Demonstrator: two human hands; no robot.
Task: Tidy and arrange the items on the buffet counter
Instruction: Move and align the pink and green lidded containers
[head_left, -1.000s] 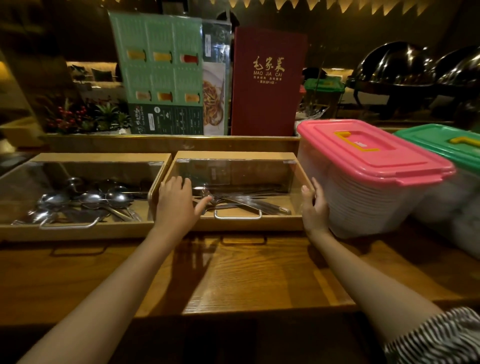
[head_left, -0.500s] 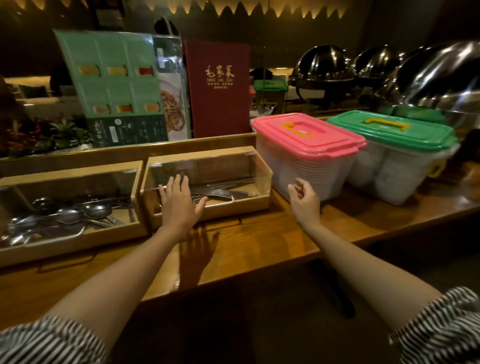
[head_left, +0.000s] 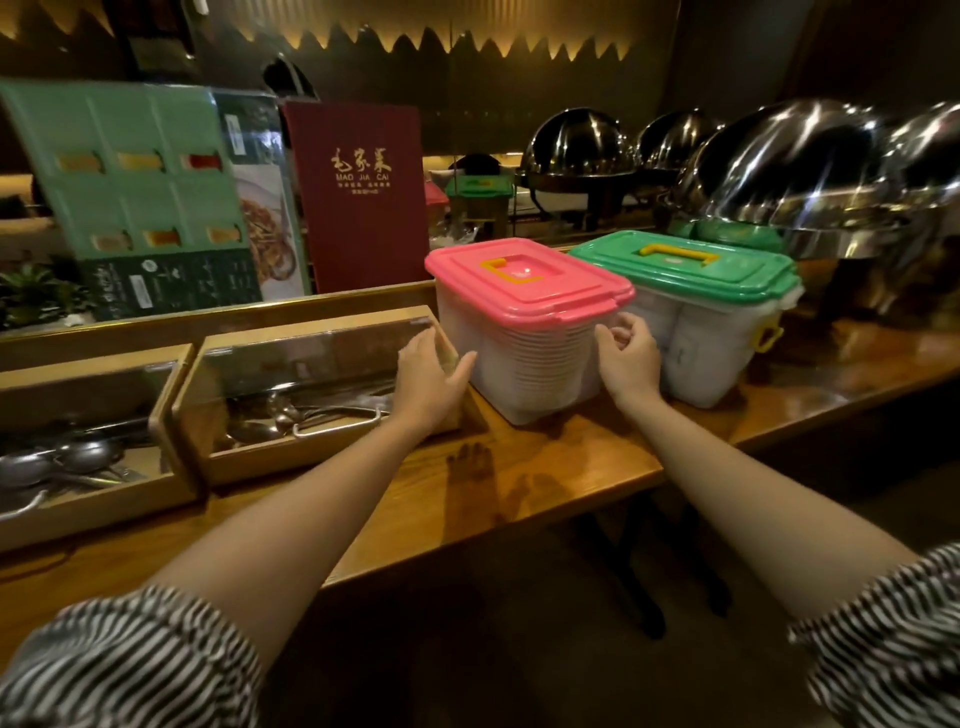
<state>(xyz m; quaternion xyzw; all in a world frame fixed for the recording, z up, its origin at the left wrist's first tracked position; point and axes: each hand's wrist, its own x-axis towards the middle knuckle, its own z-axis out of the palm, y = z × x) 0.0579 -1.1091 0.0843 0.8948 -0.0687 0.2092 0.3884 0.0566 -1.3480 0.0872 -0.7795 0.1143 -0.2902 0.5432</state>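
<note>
A clear plastic box with a pink lid (head_left: 524, 283), packed with stacked white dishes, stands on the wooden counter (head_left: 561, 467). My right hand (head_left: 629, 361) curls its fingers on the box's front right corner, just under the lid rim. My left hand (head_left: 430, 378) is spread open at the box's left side, thumb close to the wall; whether it touches is unclear. It hovers over the right end of a wooden cutlery box (head_left: 311, 462) with a clear lid.
A green-lidded box (head_left: 691, 267) sits right against the pink one. A second cutlery box (head_left: 93, 501) holds spoons at the left. Steel chafing domes (head_left: 810, 176) stand at the right and back. A red menu (head_left: 358, 197) and a green menu (head_left: 135, 197) lean behind.
Both hands left the right cutlery box and moved right to the pink-lidded box. The right hand now curls on its corner, and my view has turned right.
</note>
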